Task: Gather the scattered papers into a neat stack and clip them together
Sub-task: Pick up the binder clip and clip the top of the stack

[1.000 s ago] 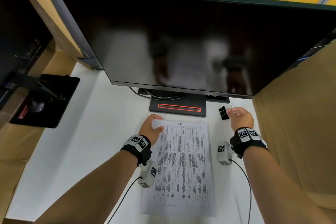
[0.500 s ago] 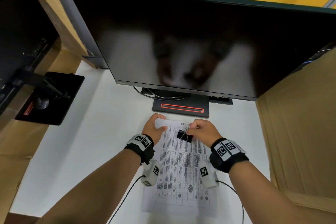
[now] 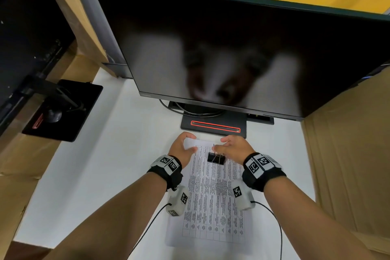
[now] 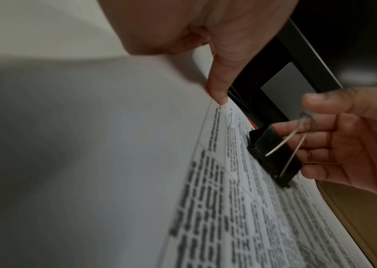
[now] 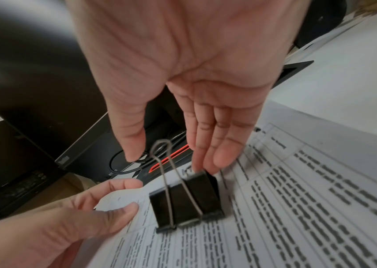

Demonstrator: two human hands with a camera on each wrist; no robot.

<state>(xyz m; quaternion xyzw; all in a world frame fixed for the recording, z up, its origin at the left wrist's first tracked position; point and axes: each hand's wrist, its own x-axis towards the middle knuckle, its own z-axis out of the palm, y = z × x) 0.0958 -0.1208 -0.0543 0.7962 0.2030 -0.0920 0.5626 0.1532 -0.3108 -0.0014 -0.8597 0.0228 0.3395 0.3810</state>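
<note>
A stack of printed papers (image 3: 213,207) lies lengthwise on the white desk (image 3: 105,164). A black binder clip (image 3: 215,158) stands on the sheets near their far edge, its wire handles pointing up. My right hand (image 3: 221,144) hovers over the clip with straight fingers. In the right wrist view the thumb and fingers of the right hand (image 5: 170,159) flank the handles of the clip (image 5: 187,201) without gripping them. My left hand (image 3: 191,143) pinches the far left corner of the papers (image 5: 297,208), thumb on top. The left wrist view shows that thumb (image 4: 217,90) on the paper edge.
A large dark monitor (image 3: 232,48) rises just behind the papers, its black stand base (image 3: 213,126) nearly touching their far edge. Cardboard panels (image 3: 348,164) wall the right side. A second black stand (image 3: 61,110) sits at the left. Wrist-camera cables trail beside my forearms.
My right hand carried the clip from right of the papers onto their far end, set it down and straightened its fingers. My left hand stayed at the far left corner.
</note>
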